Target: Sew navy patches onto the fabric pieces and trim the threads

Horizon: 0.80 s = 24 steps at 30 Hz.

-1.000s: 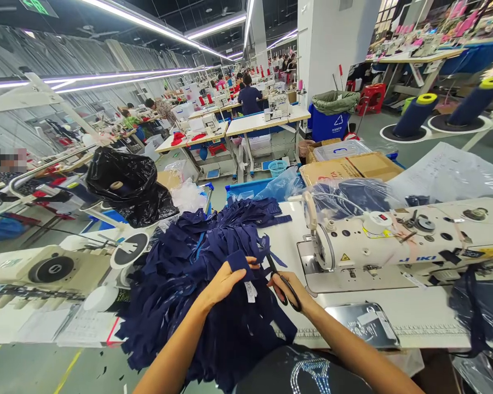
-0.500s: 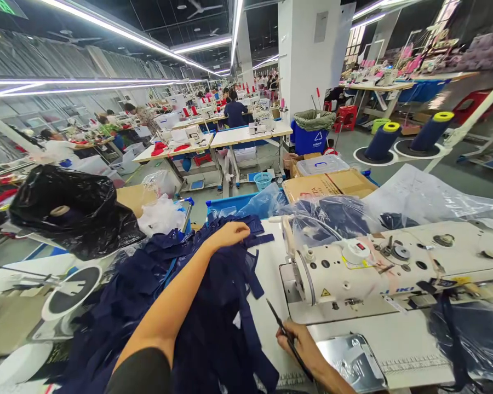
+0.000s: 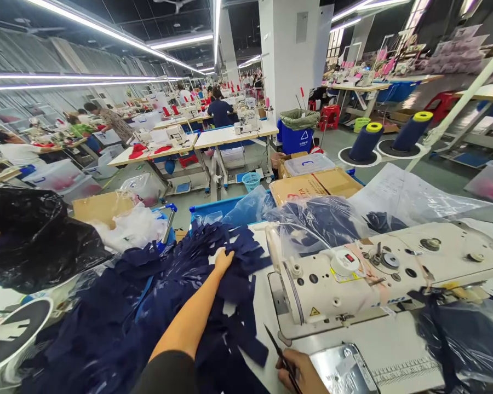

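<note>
A loose pile of navy fabric strips (image 3: pixel 119 306) covers the left and middle of the work table. My left hand (image 3: pixel 223 262) reaches into its far right part, fingers curled on the fabric, with a small patch of white at the fingertips. Low in the view, my right hand (image 3: pixel 299 375) is closed round a slim dark pointed tool (image 3: pixel 274 339); whether it is tweezers or snips I cannot tell. The tool's tip points up and away, over the white tabletop. To its right stands a white sewing machine (image 3: pixel 353 284).
A shiny metal plate (image 3: pixel 343 369) lies by my right hand. Clear plastic bags of navy fabric (image 3: pixel 320 221) lie behind the machine and at right. Two navy thread cones (image 3: pixel 365 142) stand beyond. A black plastic bag (image 3: pixel 36 235) is at left. People work at farther tables.
The view has swung rightward, so most things sit farther left. My left hand has drawn slightly nearer over the fabric. The right hand still holds the dark tool, a little lower in view.
</note>
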### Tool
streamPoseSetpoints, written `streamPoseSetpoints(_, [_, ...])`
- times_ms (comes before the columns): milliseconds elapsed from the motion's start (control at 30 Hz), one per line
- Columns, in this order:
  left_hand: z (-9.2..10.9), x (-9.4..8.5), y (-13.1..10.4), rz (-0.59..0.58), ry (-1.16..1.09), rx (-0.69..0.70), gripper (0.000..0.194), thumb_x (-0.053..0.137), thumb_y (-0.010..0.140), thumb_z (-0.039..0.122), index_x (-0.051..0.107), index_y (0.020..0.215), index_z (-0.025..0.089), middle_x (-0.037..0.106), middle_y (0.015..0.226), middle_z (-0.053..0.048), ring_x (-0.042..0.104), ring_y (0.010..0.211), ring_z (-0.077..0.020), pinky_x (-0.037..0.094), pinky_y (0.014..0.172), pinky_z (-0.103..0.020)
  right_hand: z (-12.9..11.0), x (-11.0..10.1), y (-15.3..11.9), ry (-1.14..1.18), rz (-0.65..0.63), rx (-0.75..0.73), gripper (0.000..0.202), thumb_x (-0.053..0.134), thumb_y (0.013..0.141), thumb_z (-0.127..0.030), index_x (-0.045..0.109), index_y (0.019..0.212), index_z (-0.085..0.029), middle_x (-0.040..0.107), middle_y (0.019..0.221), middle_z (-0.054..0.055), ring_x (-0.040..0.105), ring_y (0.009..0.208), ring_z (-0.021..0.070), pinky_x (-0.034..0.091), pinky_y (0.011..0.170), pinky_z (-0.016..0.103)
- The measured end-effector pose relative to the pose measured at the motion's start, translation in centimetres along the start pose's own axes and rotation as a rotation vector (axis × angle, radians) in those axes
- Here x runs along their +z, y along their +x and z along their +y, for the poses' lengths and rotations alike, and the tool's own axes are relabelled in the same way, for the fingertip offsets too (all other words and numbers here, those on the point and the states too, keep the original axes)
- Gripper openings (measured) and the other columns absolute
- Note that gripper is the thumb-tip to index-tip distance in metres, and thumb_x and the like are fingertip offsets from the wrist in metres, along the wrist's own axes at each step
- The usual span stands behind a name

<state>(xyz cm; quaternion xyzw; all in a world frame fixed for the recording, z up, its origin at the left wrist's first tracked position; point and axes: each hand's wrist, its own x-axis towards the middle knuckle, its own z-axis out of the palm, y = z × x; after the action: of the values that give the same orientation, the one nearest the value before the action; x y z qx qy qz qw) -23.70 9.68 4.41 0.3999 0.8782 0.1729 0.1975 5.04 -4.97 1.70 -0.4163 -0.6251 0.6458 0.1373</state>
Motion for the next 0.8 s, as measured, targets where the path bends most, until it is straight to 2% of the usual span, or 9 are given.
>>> streamPoseSetpoints(67, [-1.5,1.4,-3.4,-0.11,-0.017,0.033,0.025,0.051,0.085,0.031,0.055,0.103,0.013,0.059,0.101,-0.006,0.058,0.087,-0.0165,0.049,0.077,-0.036,-1.2,-0.3,-0.2,-0.007,0.03,-0.023,0.011,0.056,0.066,-0.027,0.057,0.068,-0.017,0.047,0.058,-0.002,0.043,0.058,0.0126,0.033,0.055,0.022])
streamPoseSetpoints(133, [-2.9,2.3,-7.1,-0.227,-0.029,0.068,0.018,0.052,0.083,0.028,0.059,0.093,0.014,0.062,0.087,-0.003,0.059,0.08,-0.0154,0.048,0.075,-0.032,-2.1,-0.7,-0.3,-0.031,0.005,-0.068,0.011,0.056,0.066,-0.027,0.058,0.071,-0.017,0.049,0.059,-0.002,0.044,0.06,0.0133,0.034,0.055,0.023])
streamPoseSetpoints(233, [-4.4,2.5,-12.1,-0.354,-0.042,0.121,0.014,0.056,0.075,0.025,0.062,0.084,0.016,0.061,0.069,0.001,0.059,0.071,-0.0164,0.046,0.068,-0.027,-2.7,-1.2,-0.6,-0.047,-0.027,-0.139,0.012,0.056,0.067,-0.027,0.057,0.073,-0.017,0.05,0.062,-0.002,0.043,0.059,0.0129,0.033,0.056,0.023])
streamPoseSetpoints(300, [-4.8,2.3,-14.1,-0.399,-0.047,0.147,0.02,0.06,0.069,0.027,0.063,0.086,0.017,0.061,0.069,0.002,0.059,0.07,-0.0175,0.045,0.067,-0.027,-2.7,-1.2,-1.1,-0.051,-0.031,-0.153,0.012,0.056,0.068,-0.028,0.057,0.072,-0.017,0.05,0.062,-0.002,0.042,0.059,0.0127,0.032,0.056,0.023])
streamPoseSetpoints(400, [-4.5,2.3,-14.7,-0.393,-0.046,0.169,0.024,0.054,0.073,0.035,0.063,0.089,0.018,0.063,0.079,-0.001,0.059,0.079,-0.0185,0.044,0.071,-0.026,-2.2,-1.1,-2.1,-0.051,-0.022,-0.135,0.01,0.056,0.068,-0.027,0.056,0.07,-0.017,0.048,0.06,-0.003,0.042,0.057,0.0123,0.031,0.055,0.023])
streamPoseSetpoints(533, [-3.0,3.2,-13.9,-0.287,0.022,0.17,0.041,0.033,0.085,0.041,0.064,0.074,0.016,0.061,0.085,-0.007,0.058,0.086,-0.0213,0.042,0.078,-0.032,-1.3,-1.1,-3.4,-0.037,0.032,-0.071,0.012,0.054,0.069,-0.029,0.056,0.069,-0.017,0.045,0.056,-0.003,0.04,0.055,0.0117,0.03,0.053,0.023])
streamPoseSetpoints(633, [-2.0,4.2,-13.6,-0.162,0.086,0.202,0.025,0.046,0.08,0.032,0.062,0.086,0.014,0.055,0.108,-0.012,0.049,0.106,-0.0269,0.035,0.091,-0.039,-0.7,-1.5,-4.4,-0.036,0.097,-0.044,0.017,0.052,0.07,-0.031,0.058,0.07,-0.016,0.045,0.056,-0.003,0.04,0.055,0.0118,0.03,0.052,0.023])
streamPoseSetpoints(700, [-1.5,4.7,-13.5,-0.115,0.108,0.245,0.026,0.054,0.074,0.023,0.06,0.098,0.015,0.052,0.117,-0.013,0.041,0.115,-0.0284,0.028,0.097,-0.043,-0.5,-1.8,-4.9,-0.03,0.136,-0.041,0.019,0.049,0.07,-0.033,0.057,0.069,-0.016,0.044,0.055,-0.003,0.039,0.054,0.0119,0.03,0.051,0.023])
streamPoseSetpoints(800, [-1.2,4.9,-13.1,-0.102,0.105,0.286,0.027,0.058,0.071,0.019,0.061,0.098,0.019,0.058,0.108,-0.01,0.044,0.112,-0.0274,0.025,0.098,-0.044,-0.3,-2.0,-5.6,-0.036,0.162,-0.048,0.022,0.047,0.072,-0.035,0.057,0.068,-0.016,0.043,0.055,-0.003,0.039,0.054,0.012,0.03,0.051,0.023])
